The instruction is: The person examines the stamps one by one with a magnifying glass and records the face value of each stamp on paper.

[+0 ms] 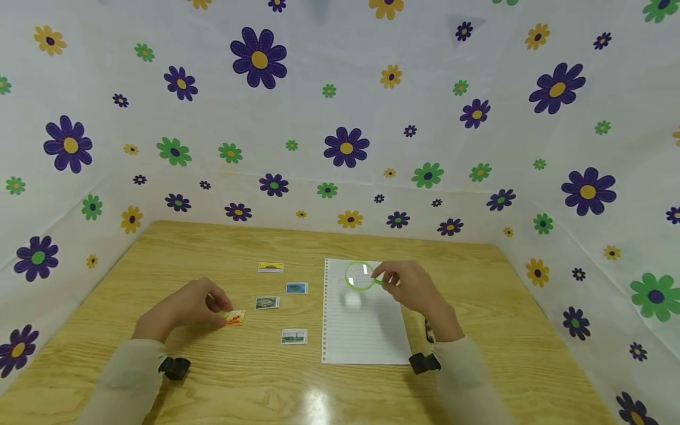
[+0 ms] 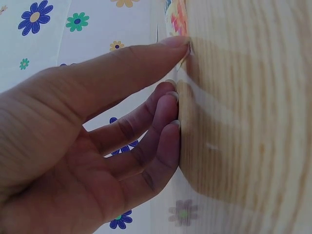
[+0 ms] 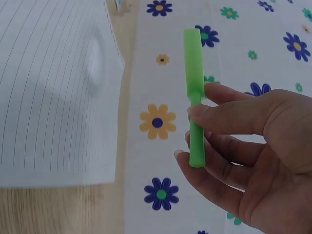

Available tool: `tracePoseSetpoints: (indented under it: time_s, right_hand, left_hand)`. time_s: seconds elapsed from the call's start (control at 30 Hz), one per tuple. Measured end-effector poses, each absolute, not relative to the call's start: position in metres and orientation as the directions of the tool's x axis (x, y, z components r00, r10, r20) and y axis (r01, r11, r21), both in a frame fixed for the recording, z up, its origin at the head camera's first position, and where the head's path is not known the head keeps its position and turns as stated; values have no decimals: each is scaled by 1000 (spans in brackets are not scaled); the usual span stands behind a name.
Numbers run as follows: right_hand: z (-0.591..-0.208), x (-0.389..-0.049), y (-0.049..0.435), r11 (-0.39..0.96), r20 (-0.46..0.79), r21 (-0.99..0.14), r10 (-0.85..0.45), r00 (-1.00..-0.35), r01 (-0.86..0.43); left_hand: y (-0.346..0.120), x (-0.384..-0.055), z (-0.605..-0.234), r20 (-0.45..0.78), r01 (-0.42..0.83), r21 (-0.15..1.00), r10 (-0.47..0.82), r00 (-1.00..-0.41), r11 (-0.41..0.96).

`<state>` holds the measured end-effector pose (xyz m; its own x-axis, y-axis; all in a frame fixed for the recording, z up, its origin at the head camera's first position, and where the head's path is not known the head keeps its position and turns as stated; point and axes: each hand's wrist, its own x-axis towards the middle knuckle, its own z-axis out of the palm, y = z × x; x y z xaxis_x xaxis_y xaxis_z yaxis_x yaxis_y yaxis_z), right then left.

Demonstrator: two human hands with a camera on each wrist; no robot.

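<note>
In the head view my left hand is at a small red-and-yellow stamp on the table, its thumb and fingers at the stamp's left edge. The left wrist view shows the thumb against the stamp, while other curled fingertips touch the wood; the index finger is mostly hidden. My right hand pinches the green handle of a round magnifying glass. It is held above the upper part of a lined sheet. Seen edge-on in the right wrist view, the magnifying glass stands over the paper's side.
Between my left hand and the sheet lie a yellow stamp, a blue stamp, a dark green stamp and a pale stamp. A dark object is partly hidden under my right wrist. Flowered cloth walls the table.
</note>
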<state>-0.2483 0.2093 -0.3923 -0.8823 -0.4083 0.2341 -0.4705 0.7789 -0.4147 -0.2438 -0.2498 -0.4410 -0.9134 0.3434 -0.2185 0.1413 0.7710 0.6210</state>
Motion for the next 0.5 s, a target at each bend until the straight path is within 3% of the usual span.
tracePoseSetpoints:
  time_s: [0.5]
  right_hand:
    - [-394,-242,313,857,206,-427,-219,-954,-289]
  left_hand:
    - [-251,-242,-442,-203,151,633,351,-914,759]
